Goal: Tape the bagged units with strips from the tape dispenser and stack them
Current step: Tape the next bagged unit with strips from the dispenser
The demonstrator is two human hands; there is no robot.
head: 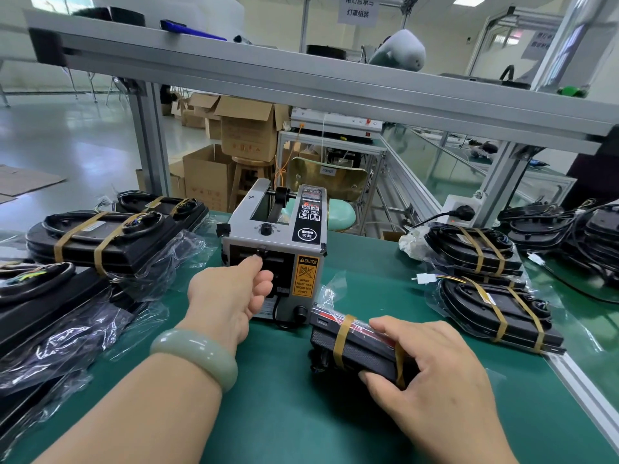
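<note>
A grey tape dispenser (278,249) stands in the middle of the green mat. My left hand (231,296) reaches to its front outlet, with thumb and fingers pinched at the slot; whether a tape strip is in the pinch is hidden. My right hand (432,366) grips a black bagged unit (355,346) lying on the mat just right of the dispenser. Two brown tape bands wrap that unit. Taped bagged units (485,259) are stacked at the right, and more taped units (100,236) lie at the left.
Loose plastic-bagged black units (50,313) crowd the left front. A pile of black units with cables (569,229) sits far right beside a power socket (462,209). An aluminium frame beam (301,82) crosses overhead. The table's metal edge (582,393) runs along the right.
</note>
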